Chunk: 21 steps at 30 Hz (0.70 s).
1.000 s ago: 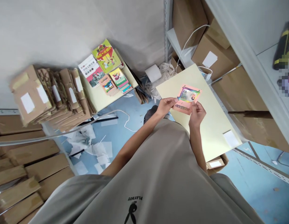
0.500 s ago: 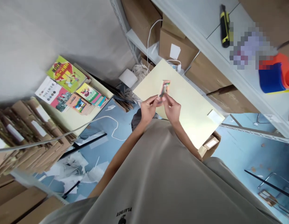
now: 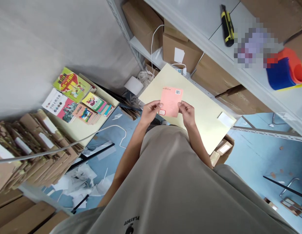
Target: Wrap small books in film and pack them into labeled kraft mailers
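Observation:
A thin pink book (image 3: 171, 102) is held up over the cream tabletop (image 3: 202, 120), its flat face with a barcode towards me. My left hand (image 3: 151, 112) pinches its left edge near a small red-outlined box. My right hand (image 3: 187, 112) pinches the right edge between thumb and fingers. Both hands are closed on the book, close in front of my body. The side of the book facing away is hidden.
On a side table lie a green book (image 3: 71, 84), a white-and-pink book (image 3: 59, 104) and stacks of small books (image 3: 98, 102). Folded cardboard (image 3: 38, 143) stands at left. The shelf (image 3: 202, 19) holds a yellow-black box cutter (image 3: 227, 26) and a tape dispenser (image 3: 280, 74). A cable (image 3: 92, 131) crosses at left.
The book was tilted and narrow, with a colourful side showing; now its pink face is turned flat towards me. My hands have moved apart to its opposite edges. The view has shifted slightly.

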Motion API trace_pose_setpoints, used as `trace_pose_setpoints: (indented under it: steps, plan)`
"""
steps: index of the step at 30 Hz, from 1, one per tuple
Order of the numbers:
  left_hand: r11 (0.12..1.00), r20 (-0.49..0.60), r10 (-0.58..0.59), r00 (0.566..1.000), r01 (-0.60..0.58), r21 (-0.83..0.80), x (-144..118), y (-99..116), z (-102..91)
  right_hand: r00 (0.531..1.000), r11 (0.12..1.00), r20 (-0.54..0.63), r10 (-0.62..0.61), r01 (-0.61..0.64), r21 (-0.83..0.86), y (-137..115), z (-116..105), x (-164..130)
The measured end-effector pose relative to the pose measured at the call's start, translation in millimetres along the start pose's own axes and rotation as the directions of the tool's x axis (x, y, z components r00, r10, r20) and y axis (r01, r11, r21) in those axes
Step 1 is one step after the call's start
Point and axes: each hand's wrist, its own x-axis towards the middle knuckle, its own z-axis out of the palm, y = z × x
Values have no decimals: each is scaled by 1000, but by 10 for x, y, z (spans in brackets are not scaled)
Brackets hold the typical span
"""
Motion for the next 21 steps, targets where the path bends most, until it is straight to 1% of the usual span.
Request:
trace_pose_setpoints:
  steps: [2,6,8,10,12,14,17,21]
  plan:
    - [1000,29,8,1000,-9,11,-25,19,-40,999,1000,31,17,-17,5,14,-12,-10]
    - [995,30,63,998,-65,78,-76,91,-48,998,1000,55,7,-6,-11,5,-36,13]
    - [989,29,98,995,-101,110,-93,124,-28,996,997,71,-53,56,-45,-47,-40,26]
    - [979,10,162,987,-162,122,-107,151,-4,981,984,125,-146,157,-82,-128,-32,26]
    - [963,-26,249,968,-245,115,-116,177,13,957,960,183,-225,250,-127,-212,-13,13]
    - [941,-65,326,943,-316,124,-121,208,15,940,936,214,-265,304,-179,-272,8,-10]
    - [921,-88,367,926,-349,172,-128,265,-3,932,922,230,-279,327,-207,-300,22,-48]
    - [921,-77,363,929,-346,177,-151,325,-19,938,926,216,-270,314,-208,-287,-11,-92]
